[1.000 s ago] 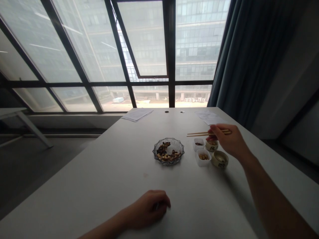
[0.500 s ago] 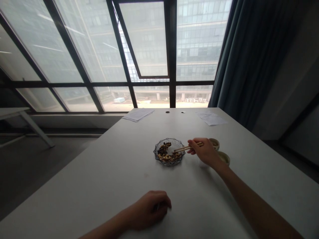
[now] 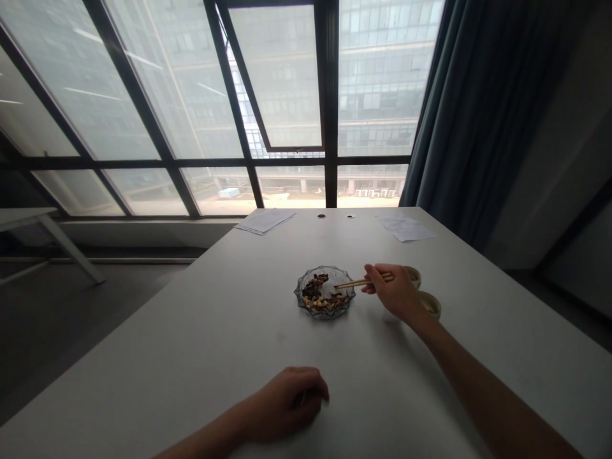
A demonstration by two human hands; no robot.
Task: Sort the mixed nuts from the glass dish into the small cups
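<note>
Centre frame: 2 wooden chopsticks [image 3: 366, 281], nearly level, tips reaching left over scalloped glass dish [image 3: 297, 295] holding brown and tan nuts [image 3: 315, 294].

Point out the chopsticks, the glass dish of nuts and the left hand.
chopsticks [image 3: 358, 282]: head view, on the middle of the bare shafts.
glass dish [image 3: 297, 294]: head view, on its left rim.
left hand [image 3: 287, 403]: head view, on the back of the curled hand.

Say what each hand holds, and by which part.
The right hand grips the chopsticks near their rear ends, tips over the glass dish. The left hand lies curled on the table; whether it holds anything cannot be told.
</note>
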